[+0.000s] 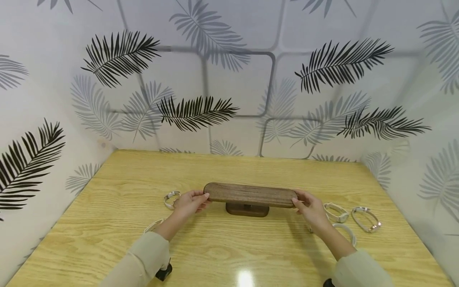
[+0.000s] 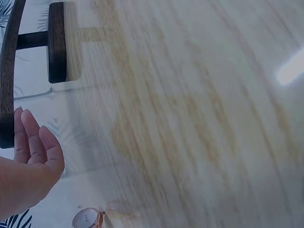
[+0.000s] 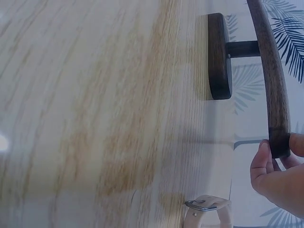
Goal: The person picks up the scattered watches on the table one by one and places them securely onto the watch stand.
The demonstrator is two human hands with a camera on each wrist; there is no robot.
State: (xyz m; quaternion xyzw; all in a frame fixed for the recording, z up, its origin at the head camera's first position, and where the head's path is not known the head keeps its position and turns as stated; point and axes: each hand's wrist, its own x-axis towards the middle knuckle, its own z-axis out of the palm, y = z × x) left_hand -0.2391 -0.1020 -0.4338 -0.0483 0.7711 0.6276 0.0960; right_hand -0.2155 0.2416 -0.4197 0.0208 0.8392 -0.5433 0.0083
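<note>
A dark brown wooden display stand has a long bar with rounded ends on a short post over a small rounded base. My left hand holds the bar's left end, thumb at the front edge and fingers beneath. The right hand pinches the opposite end between thumb and fingers. In the left wrist view, the fingers of the left hand lie against the underside of the bar. From the right wrist, the bar's end sits between thumb and fingers; the base rests on the table.
A wristwatch lies beside the left hand, and a pale strap is partly hidden by that forearm. Right of the right hand are a pale-strapped watch, a rose-gold one and a white band. Patterned walls surround the wooden table.
</note>
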